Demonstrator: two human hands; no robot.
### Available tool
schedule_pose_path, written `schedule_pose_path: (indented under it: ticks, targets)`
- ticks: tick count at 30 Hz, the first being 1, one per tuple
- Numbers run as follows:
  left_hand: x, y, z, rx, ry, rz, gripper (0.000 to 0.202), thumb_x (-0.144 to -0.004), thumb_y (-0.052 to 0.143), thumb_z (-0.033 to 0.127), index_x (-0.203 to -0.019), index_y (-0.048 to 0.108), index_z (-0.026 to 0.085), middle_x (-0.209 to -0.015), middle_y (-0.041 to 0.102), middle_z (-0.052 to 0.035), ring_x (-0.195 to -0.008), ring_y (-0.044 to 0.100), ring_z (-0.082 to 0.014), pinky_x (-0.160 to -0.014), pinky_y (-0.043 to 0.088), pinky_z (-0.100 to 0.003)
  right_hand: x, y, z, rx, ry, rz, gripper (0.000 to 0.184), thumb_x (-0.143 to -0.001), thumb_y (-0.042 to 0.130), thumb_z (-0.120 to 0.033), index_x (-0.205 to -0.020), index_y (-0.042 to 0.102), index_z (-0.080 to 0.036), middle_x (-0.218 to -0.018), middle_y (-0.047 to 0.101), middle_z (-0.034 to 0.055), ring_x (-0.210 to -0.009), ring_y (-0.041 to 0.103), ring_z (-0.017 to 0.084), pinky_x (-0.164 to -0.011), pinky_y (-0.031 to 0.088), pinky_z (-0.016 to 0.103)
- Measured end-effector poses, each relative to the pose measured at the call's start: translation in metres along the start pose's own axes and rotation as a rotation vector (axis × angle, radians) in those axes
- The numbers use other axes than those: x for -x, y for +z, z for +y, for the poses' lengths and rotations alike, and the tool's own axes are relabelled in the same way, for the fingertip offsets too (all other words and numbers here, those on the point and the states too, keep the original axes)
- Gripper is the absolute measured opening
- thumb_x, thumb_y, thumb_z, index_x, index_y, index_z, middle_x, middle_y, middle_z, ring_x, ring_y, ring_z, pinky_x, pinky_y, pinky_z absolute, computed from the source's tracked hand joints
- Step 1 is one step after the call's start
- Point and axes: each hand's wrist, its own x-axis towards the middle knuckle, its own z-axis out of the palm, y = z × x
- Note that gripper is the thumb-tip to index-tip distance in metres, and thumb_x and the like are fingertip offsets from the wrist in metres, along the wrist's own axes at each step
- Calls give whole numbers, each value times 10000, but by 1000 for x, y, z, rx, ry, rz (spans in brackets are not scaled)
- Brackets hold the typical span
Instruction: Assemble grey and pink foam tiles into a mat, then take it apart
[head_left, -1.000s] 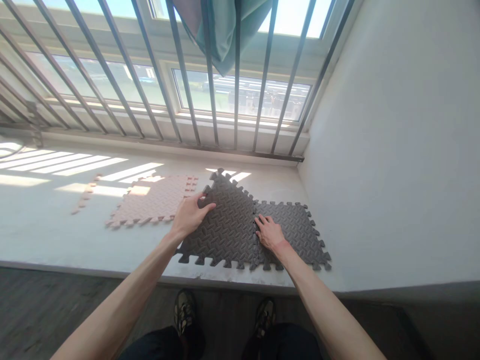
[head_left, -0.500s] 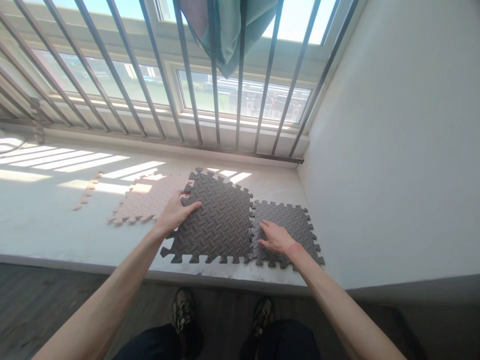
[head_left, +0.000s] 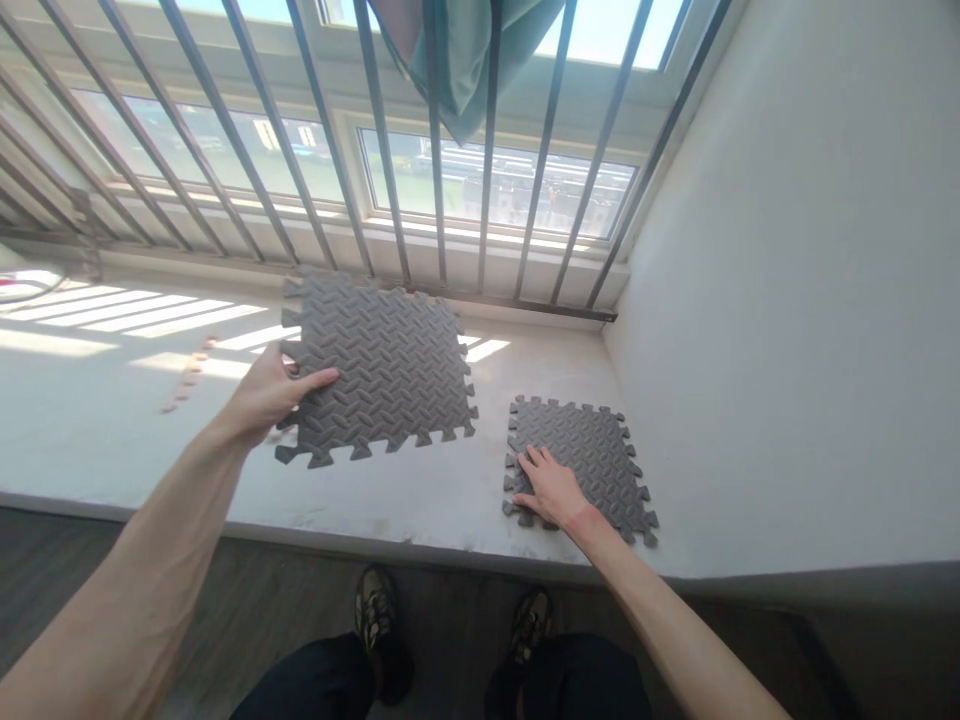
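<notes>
My left hand (head_left: 274,392) grips the left edge of a grey foam mat tile (head_left: 382,365), thumb on top and fingers hidden underneath. The tile is raised above the white ledge and covers nearly all of a pink foam tile behind it. A second grey foam tile (head_left: 581,450) lies flat on the ledge at the right, near the wall. On its left part rests my right hand (head_left: 551,488), fingers spread and holding nothing. A gap of bare ledge separates the two grey tiles. Both have toothed edges and a raised tread pattern.
The white ledge (head_left: 420,500) drops to a dark floor (head_left: 300,600) at its front edge. A thin pink edge strip (head_left: 191,375) lies at the left. Metal railings (head_left: 439,200) stand along the windows. A white wall (head_left: 787,300) bounds the right side.
My left hand has lifted its grey tile and moved it left and away from the right tile, over the pink one. My right hand has stayed on the right tile.
</notes>
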Motion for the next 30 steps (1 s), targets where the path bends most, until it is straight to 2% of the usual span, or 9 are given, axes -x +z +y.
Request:
schedule_pose_path:
  ticks: [5,7,9,11,14,19,23,26,30]
  targets:
    - [-1,-17,8,81,-33,19,654,-752,966,317,-1282,610,178,-1024,794,-69,-778,760,-203,-595,636,-289,-8,6,6,-225,22,76,650,-908,777,-387,-1518,626,-222,-1691,493,155,-1592,411,408,-1239,434,589]
    - [9,-8,-10,179,-125,-59,676,-738,977,318,-1303,627,196,-1012,811,-74,-766,778,-215,-609,654,-310,-16,8,1,-545,41,165,477,-985,648,-459,-1409,717,-252,-1569,637,126,-1527,516,353,-1258,411,546]
    - [20,5,-34,296,-224,-143,703,-703,998,303,-1308,651,217,-1006,824,-84,-775,796,-243,-645,680,-354,-23,10,-11,-1000,95,197,513,-1002,554,-618,-1311,767,-268,-1397,755,115,-1400,639,325,-1168,505,513]
    - [30,17,-58,402,-317,-202,688,-676,1011,280,-1277,682,212,-994,830,-96,-791,807,-265,-676,691,-372,-29,11,-27,-1387,147,170,594,-907,632,-735,-1233,785,-263,-1244,811,109,-1242,725,320,-1004,603,469]
    - [44,22,-88,552,-433,-232,535,-743,968,327,-1199,732,177,-980,830,-117,-847,816,-287,-706,688,-364,-37,12,-48,-1653,142,216,581,-759,815,-680,-1141,772,-244,-1111,831,76,-1082,763,296,-906,632,421]
    - [74,23,-115,1047,-386,-234,444,-938,751,569,-1151,754,178,-1142,813,-134,-1073,789,-293,-950,668,-483,-69,0,-80,-1733,115,500,518,-772,791,-639,-1114,713,-258,-1089,823,35,-1092,749,266,-958,629,416]
    - [83,45,-119,1104,-246,-113,373,-875,876,360,-1191,719,239,-1139,812,-52,-1070,780,-251,-1045,622,-546,-110,-23,-125,-1642,50,515,545,-827,719,-684,-1168,684,-260,-1134,808,36,-1130,719,250,-882,648,382]
    - [59,46,-116,1007,-134,129,523,-819,890,156,-1277,670,281,-1144,805,-16,-1027,780,-198,-956,660,-432,-128,-40,-152,-1653,28,377,567,-908,610,-719,-1246,644,-265,-1175,790,51,-1037,740,229,-755,646,336]
    - [1,11,-116,958,-108,310,627,-835,840,95,-1362,579,314,-1126,783,-1,-894,765,-144,-816,679,-321,-121,-41,-141,-1658,10,354,654,-957,551,-722,-1418,545,-259,-1230,766,98,-930,771,220,-698,625,327]
